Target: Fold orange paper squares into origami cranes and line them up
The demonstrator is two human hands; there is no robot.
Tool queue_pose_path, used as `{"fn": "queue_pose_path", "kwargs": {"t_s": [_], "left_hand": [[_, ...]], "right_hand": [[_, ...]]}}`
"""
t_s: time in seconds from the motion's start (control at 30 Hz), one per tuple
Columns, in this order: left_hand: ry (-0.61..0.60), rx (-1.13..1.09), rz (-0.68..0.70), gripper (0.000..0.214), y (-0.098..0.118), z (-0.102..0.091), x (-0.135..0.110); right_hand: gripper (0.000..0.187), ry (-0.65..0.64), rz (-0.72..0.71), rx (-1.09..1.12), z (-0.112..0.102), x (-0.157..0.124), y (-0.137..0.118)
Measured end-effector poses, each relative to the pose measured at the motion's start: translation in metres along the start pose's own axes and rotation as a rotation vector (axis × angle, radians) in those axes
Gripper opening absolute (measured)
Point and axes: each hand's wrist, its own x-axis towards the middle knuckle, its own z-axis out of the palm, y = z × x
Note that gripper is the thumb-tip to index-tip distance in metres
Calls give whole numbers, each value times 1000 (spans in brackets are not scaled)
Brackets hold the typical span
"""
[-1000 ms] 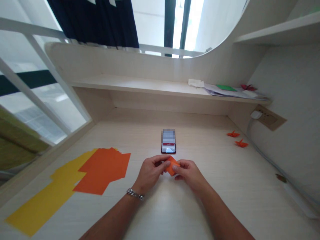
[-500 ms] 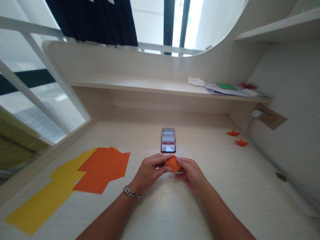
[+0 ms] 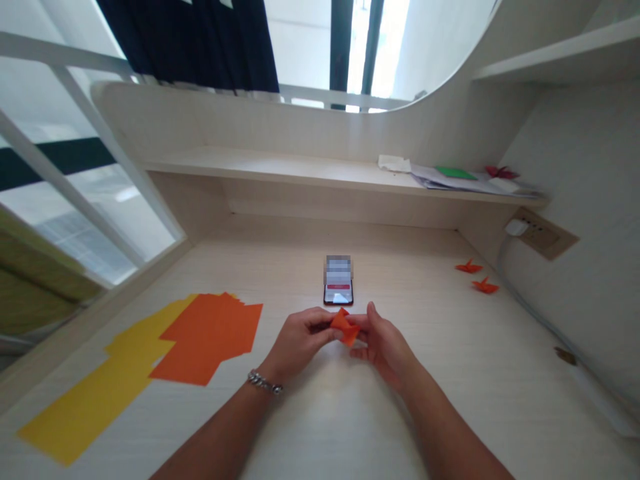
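A small piece of folded orange origami paper [image 3: 345, 328] is held above the desk, just in front of the phone, with a raised flap and creases facing me. My left hand [image 3: 303, 339] pinches its left side between thumb and fingers; a chain bracelet circles that wrist. At the paper's right edge, my right hand [image 3: 387, 343] has its thumb lifted upright and away from the paper. The fingers of that hand stay apart and touch the paper's right side, partly hidden behind it.
Orange sheets [image 3: 215, 337] overlap yellow sheets [image 3: 90, 407] on the left of the desk [image 3: 310, 427]. A phone [image 3: 339, 280] lies beyond my hands. Two orange folded cranes [image 3: 485, 286] sit at right, near a cable [image 3: 530, 303] and wall socket [image 3: 545, 233]. Papers [image 3: 425, 179] rest on the shelf.
My right thumb has come off the orange paper and risen. The paper has turned and its flap has opened out, while my left hand keeps its pinch. The view has shifted slightly.
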Motion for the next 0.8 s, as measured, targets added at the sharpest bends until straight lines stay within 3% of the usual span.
{"fn": "queue_pose_path", "kwargs": {"t_s": [0.17,0.3,0.43,0.53,0.67,0.8], "left_hand": [[-29,-176,-113,17,2,0,2],[-43,-302,-169,18,0,1,3],[22,-433,-222,31,-5,6,3],[99,-497,-245,34,-11,12,4],[167,-393,-219,21,-17,18,4],[150,-325,-232,23,-16,21,3]], "right_hand": [[30,90,-131,-158,-6,5,4],[33,97,-143,-185,-5,6,6],[34,31,-118,-212,-1,2,4],[30,61,-119,-213,1,2,4],[26,188,-193,-229,1,7,11],[22,252,-320,-367,0,9,15]]}}
